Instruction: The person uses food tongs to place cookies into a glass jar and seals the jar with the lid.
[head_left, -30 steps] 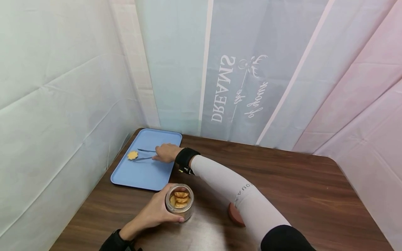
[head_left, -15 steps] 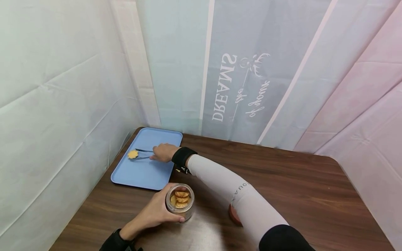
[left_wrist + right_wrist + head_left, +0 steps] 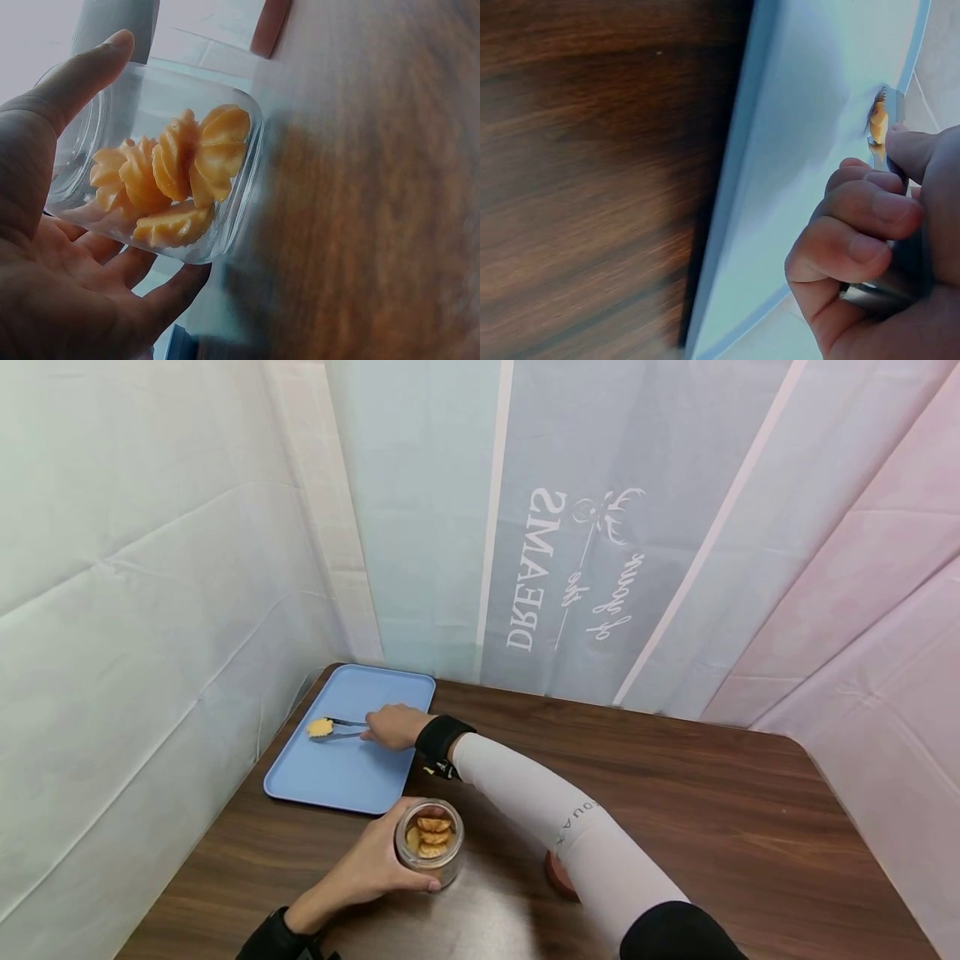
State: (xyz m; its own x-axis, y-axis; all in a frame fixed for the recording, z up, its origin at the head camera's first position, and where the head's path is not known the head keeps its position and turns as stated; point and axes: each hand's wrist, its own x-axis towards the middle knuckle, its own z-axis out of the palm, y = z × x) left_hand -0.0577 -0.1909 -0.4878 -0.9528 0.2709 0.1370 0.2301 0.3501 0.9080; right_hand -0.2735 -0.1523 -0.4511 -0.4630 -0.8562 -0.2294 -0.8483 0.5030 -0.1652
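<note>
My left hand (image 3: 378, 860) grips a clear jar (image 3: 450, 867) without a lid, thumb on one side and fingers on the other. Several ridged golden cookies (image 3: 176, 169) lie inside it. Over the blue tray (image 3: 337, 781), my right hand (image 3: 397, 725) holds metal tongs (image 3: 347, 736). Their tips close on a yellow scalloped cookie (image 3: 320, 727), which stands tilted between them near the tray's left side. In the right wrist view the fingers curl round the tongs' handle, and the cookie (image 3: 878, 124) shows at the toothed tip.
A reddish-brown round object (image 3: 559, 875) sits on the wooden table (image 3: 720, 827), partly hidden under the right sleeve (image 3: 555, 810). Pale fabric walls (image 3: 150, 610) rise at the left, back and right edges of the table.
The tongs' arms have drawn together round the cookie, which has turned from lying flat to tilted and shifted slightly right. The left hand and jar have stayed put.
</note>
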